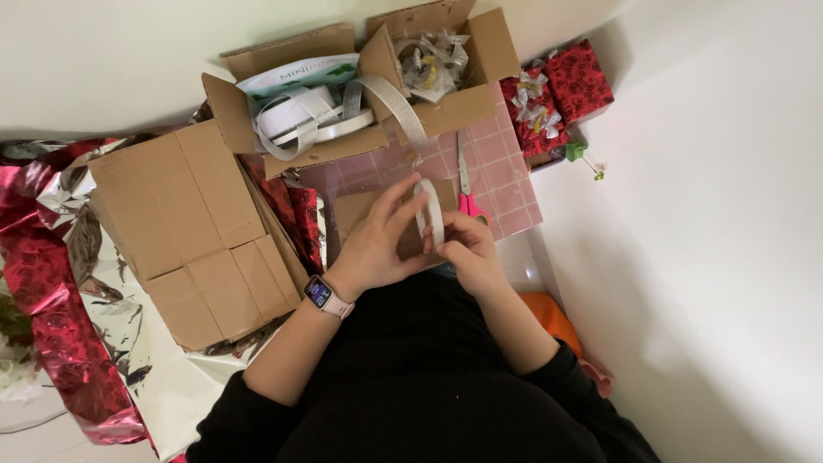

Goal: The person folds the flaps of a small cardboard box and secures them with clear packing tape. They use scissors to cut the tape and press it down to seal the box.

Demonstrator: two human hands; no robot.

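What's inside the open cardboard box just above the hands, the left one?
Inside the open cardboard box: coils of silvery-white ribbon, one glittery strand trailing out toward the hands, and a pale printed packet at the back. Anything beneath the coils is covered.

— Where is there room to move a hand?

— On the right: the white floor (703, 257) lies bare from the pink grid mat (506, 184) outward. Only the wrapped red boxes (561, 94) and a small green sprig (583, 156) sit at its far edge.

— And straight ahead?

— Tight. The open cardboard boxes (343, 94) wall off the far side, a silver ribbon (394, 107) trails out of them onto the mat, and pink-handled scissors (465, 184) lie on the mat's bare part.

— The left?

— Blocked — a big flattened carton (193, 227) lies just beside the left hand (377, 244), with red and silver foil (60, 300) spread beyond it. The right hand (467, 249) has the open side.
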